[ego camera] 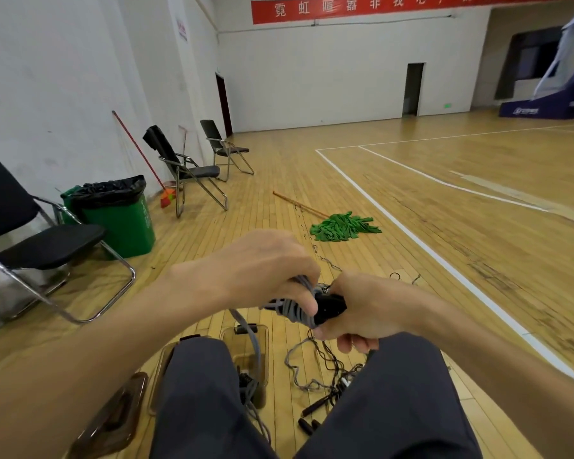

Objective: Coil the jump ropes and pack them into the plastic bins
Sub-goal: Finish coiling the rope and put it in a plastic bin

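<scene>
The jump rope (pixel 294 311) is grey cord wound in tight turns round a black handle (pixel 331 305); the bundle is held in the air above the knees, between both hands; its long axis runs roughly left to right, the handle's free end pointing right and slightly away. The left hand (pixel 262 268) comes down over the bundle, its fingers (pixel 307 306) curled round the grey turns; the right hand (pixel 365 309) grips the handle, its fingers (pixel 345 342) curled underneath. A loose length of the grey cord hangs from the bundle into a clear brownish plastic bin (pixel 228 342) on the floor (pixel 411 226) between the legs; inside lies grey cord with a dark handle. A second bin (pixel 161 376) sits just left of it, partly hidden by a leg, contents unclear; a third brown plastic piece (pixel 113 415) lies further left. Loose ropes (pixel 318 376) sprawl tangled on the floor to the right of the bins.
</scene>
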Tool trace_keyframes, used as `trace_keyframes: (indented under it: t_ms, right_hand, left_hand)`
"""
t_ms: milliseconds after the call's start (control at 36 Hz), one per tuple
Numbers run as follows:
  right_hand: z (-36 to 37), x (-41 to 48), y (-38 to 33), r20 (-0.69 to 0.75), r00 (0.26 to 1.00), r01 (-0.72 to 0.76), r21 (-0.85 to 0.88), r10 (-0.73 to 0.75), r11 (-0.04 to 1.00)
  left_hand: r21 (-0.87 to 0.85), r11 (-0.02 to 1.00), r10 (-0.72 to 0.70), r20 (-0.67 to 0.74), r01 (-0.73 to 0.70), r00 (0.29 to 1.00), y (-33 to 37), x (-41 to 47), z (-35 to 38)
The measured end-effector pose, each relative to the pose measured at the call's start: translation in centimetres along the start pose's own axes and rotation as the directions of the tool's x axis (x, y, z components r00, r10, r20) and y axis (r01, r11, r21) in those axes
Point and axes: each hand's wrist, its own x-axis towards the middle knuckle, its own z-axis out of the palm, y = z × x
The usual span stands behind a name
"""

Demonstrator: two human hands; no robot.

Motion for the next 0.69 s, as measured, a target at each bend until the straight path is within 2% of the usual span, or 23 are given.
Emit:
trace_keyframes:
  t_ms: [111,306,500,611,694]
  right_hand:
    - [0.1,-0.4,-0.1,0.079,0.997,0.015,-0.015,-0.014,1.000]
    - [-0.1,-1.5,-0.6,0.104,0.993,0.070,-0.096,-0.059,0.993]
    - [0.0,-2.0,-0.5,0.175,0.979,0.120,-0.078,-0.105,0.990]
    - [0.0,-2.1,-0.1,0.210,0.959,0.188,0.026,-0.189,0.982]
    - [-0.3,-2.3,-0.1,0.191,0.944,0.250,0.116,-0.269,0.961]
  left_hand:
    - [-0.087,0.996,-0.008,0.059,0.013,0.998,0.0,0.9,-0.4]
    - [-0.447,0.891,-0.022,0.132,0.079,0.991,-1.2,1.2,0.0]
    - [-0.755,0.638,0.084,0.267,0.154,0.960,-1.4,1.1,0.5]
    - [-0.826,0.531,0.072,0.267,0.190,0.961,-1.7,0.8,1.3]
    - [-0.891,0.411,0.047,0.232,0.193,0.972,-1.7,0.7,1.5]
